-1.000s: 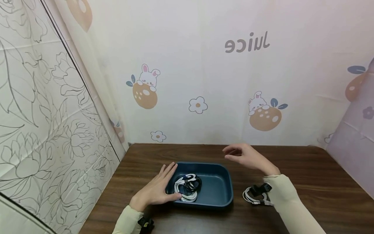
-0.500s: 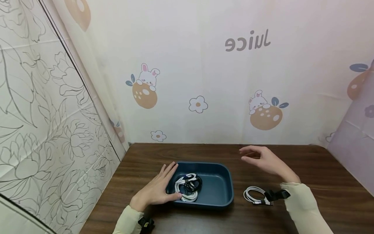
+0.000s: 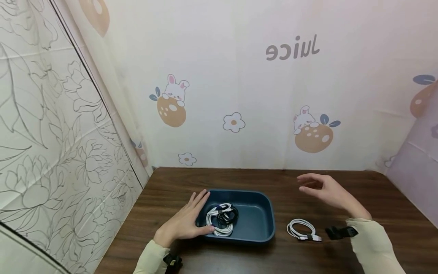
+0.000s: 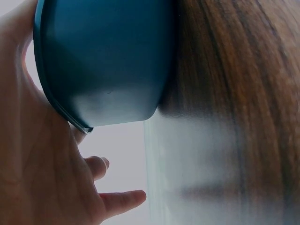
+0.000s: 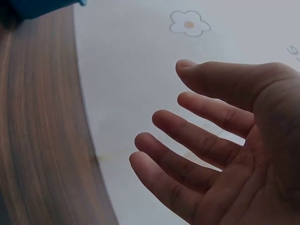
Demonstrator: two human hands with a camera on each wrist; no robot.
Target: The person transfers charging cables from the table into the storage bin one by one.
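A dark blue tray [image 3: 254, 222] stands on the table, with a coiled white cable [image 3: 223, 231] and a coiled black cable [image 3: 234, 217] in its left part. My left hand [image 3: 184, 225] rests on the tray's left rim, fingers spread and thumb at the near edge. From below, the left wrist view shows the tray wall [image 4: 103, 70] beside the palm [image 4: 42, 154]. To the right of the tray lies another coiled white cable [image 3: 290, 228] with a dark strap. Over the right side of the table my right hand [image 3: 330, 192] is raised, fingers loosely bent, holding nothing.
The wooden table [image 3: 239, 258] meets a patterned wall cloth [image 3: 212, 144] at its far edge. Another floral cloth [image 3: 85, 160] hangs on the left. Each wrist carries a small black camera, such as the right wrist camera [image 3: 342, 232].
My right hand has moved right, away from the tray, uncovering the white cable on the table. My left hand and the tray stay in place.
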